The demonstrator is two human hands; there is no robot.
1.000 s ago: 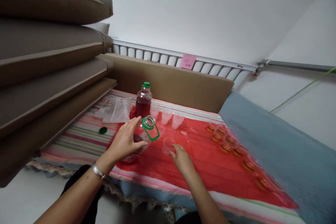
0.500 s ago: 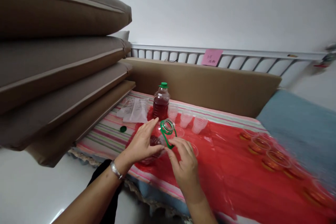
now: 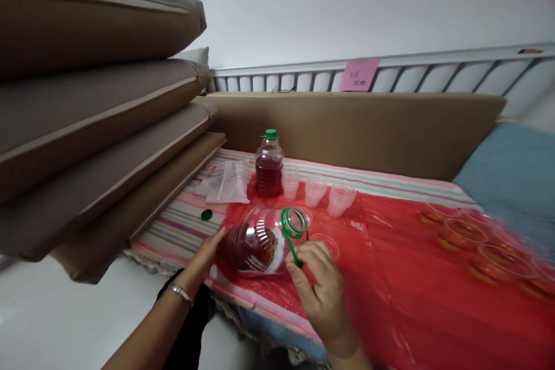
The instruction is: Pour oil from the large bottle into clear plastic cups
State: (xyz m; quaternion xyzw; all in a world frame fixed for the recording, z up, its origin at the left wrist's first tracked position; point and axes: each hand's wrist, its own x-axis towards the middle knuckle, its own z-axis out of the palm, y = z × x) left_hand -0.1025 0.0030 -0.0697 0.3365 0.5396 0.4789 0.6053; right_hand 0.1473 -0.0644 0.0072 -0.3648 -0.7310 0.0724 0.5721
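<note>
A clear plastic jug (image 3: 255, 243) with dark red liquid lies tilted over the red sheet, its uncapped mouth up and to the right. My right hand (image 3: 321, 292) is closed on the jug's green handle (image 3: 295, 251), below the neck. Against the jug's base, on the left, rests my left hand (image 3: 206, 257); its fingertips are partly hidden behind the base. A loose green cap (image 3: 207, 215) lies on the striped cloth just left of the jug. Behind stands a second jug (image 3: 269, 176) of red liquid, upright with its green cap on.
Stacks of clear cups (image 3: 315, 191) stand behind the jug on the red sheet (image 3: 381, 254). At right are several filled cups (image 3: 463, 234). Plastic bags (image 3: 228, 182) lie at back left. Stacked brown cushions (image 3: 99, 98) rise at left; a brown panel (image 3: 355, 133) stands behind.
The jug has tipped further over to the right. My left hand has moved from near its neck down to its base. My right hand now grips the handle, slightly lower and to the right.
</note>
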